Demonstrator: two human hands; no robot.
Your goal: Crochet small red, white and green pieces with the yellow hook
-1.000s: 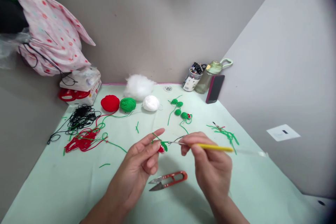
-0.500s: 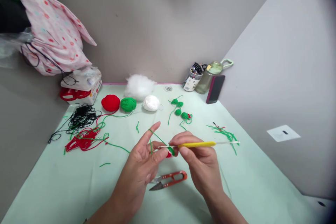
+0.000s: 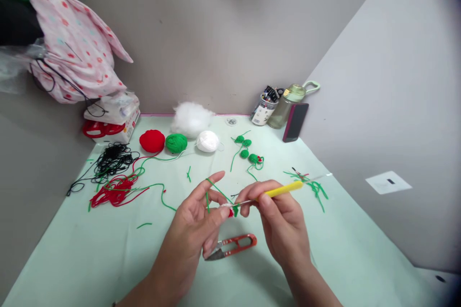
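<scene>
Between the thumb and fingers of my left hand (image 3: 196, 223) is a small red, white and green crochet piece (image 3: 231, 212), partly covered by the thumb. Green yarn (image 3: 219, 188) runs from the piece up around my raised left index finger. My right hand (image 3: 279, 216) grips a crochet hook (image 3: 284, 190) by its yellow handle, and the thin metal tip meets the piece at its top edge. Beneath my hands lies a pair of thread snips (image 3: 237, 244) with an orange-red frame, the blades partly behind my left fingers.
Balls of red (image 3: 151, 140), green (image 3: 176, 143) and white yarn (image 3: 207, 141) stand before white stuffing (image 3: 192, 119). Tangled black (image 3: 114, 158) and red yarn (image 3: 115, 192) lie left. Several small green crochet pieces (image 3: 245, 153), yarn scraps (image 3: 311, 184), a phone (image 3: 296, 122) and a bottle (image 3: 286, 108) are right.
The hook has come in to the crochet piece, and its handle end now tilts upward. Green yarn has become stretched over my left index finger. The snips have stayed put.
</scene>
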